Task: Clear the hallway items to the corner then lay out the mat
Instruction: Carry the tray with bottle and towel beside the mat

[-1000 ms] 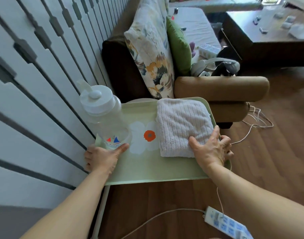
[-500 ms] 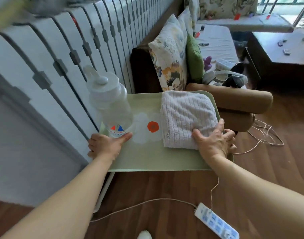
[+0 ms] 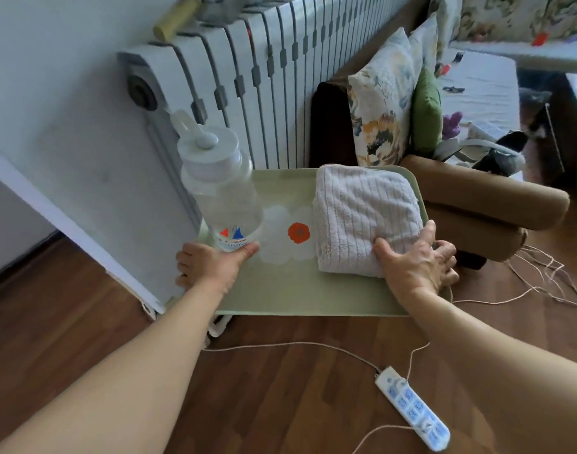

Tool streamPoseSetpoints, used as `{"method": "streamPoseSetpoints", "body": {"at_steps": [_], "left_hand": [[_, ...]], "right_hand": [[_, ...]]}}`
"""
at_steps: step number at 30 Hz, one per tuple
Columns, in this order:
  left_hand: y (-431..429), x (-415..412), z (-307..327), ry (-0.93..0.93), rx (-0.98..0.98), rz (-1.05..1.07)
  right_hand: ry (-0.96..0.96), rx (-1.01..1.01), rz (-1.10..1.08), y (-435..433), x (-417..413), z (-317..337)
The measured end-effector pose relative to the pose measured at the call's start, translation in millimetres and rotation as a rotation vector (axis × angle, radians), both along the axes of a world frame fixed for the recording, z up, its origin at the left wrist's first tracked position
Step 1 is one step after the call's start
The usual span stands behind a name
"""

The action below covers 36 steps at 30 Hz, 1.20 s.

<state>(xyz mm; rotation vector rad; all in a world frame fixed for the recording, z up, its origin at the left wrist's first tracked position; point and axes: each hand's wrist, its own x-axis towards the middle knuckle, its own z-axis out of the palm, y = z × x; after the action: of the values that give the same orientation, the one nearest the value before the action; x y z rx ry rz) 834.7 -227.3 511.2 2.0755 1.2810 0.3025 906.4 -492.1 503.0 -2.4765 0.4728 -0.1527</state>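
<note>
In front of the table (image 3: 297, 290), on the wood floor (image 3: 123, 322): white power strip (image 3: 413, 409), cord (image 3: 297, 344) trailing toward the table's left leg. At the table's left edge: left hand (image 3: 212, 267) gripping the rim, thumb on top against the base of the clear bottle (image 3: 220, 191). At the right edge: right hand (image 3: 415, 267), fingers curled over the rim, thumb on the folded mat (image 3: 362, 217). On the table top: bottle upright at left, mat at right. Just left of the table: white radiator (image 3: 264, 77). Right of the table: loose string (image 3: 542, 283) on the floor. Close behind-right: brown sofa arm (image 3: 483, 198), floral pillows (image 3: 382, 99).
</note>
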Motion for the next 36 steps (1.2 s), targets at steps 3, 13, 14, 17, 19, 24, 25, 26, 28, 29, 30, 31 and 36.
{"method": "streamPoseSetpoints", "body": {"at_steps": [3,13,14,17,19,24,25,26,28,29,30,31,36], "left_hand": [[13.4,-37.4,8.0,-0.019,0.006,0.017],[82.3,-217.7,32.4,-0.1,-0.02,0.124],[91.7,-239.3,35.7,-0.092,-0.008,0.143],[123.8,-306.5,46.0,-0.071,0.019,0.23],[144.7,-347.0,52.1,-0.059,0.03,0.282],[189.4,-444.2,65.1,-0.057,0.054,0.426],[196.2,-459.2,66.2,-0.063,0.055,0.447],[203.4,-474.9,67.2,-0.066,0.051,0.47],[216.4,-501.2,68.6,-0.064,0.05,0.516],[222.7,-513.7,69.0,-0.06,0.05,0.539],[228.6,-526.4,69.4,-0.064,0.046,0.566],[234.3,-536.9,69.1,-0.07,0.042,0.59],[266.2,-588.8,66.6,-0.052,0.039,0.678]], "right_hand": [[-0.018,0.001,0.025,16.5,-27.6,7.1],[-0.029,0.022,0.17,99.8,-169.2,32.0],[-0.025,0.032,0.191,112.5,-185.8,33.6],[-0.006,0.064,0.267,154.0,-235.8,38.8],[-0.005,0.085,0.324,181.5,-263.8,41.4],[-0.002,0.127,0.474,252.8,-326.7,49.4],[0.0,0.132,0.498,264.7,-336.1,50.8],[0.003,0.134,0.523,276.7,-345.5,52.0],[0.001,0.122,0.569,298.2,-362.0,53.8],[-0.004,0.12,0.593,309.0,-370.2,55.1],[-0.01,0.12,0.619,320.8,-378.9,56.6],[-0.013,0.123,0.641,331.2,-386.3,57.6],[-0.016,0.098,0.744,384.6,-420.2,61.9]]}}
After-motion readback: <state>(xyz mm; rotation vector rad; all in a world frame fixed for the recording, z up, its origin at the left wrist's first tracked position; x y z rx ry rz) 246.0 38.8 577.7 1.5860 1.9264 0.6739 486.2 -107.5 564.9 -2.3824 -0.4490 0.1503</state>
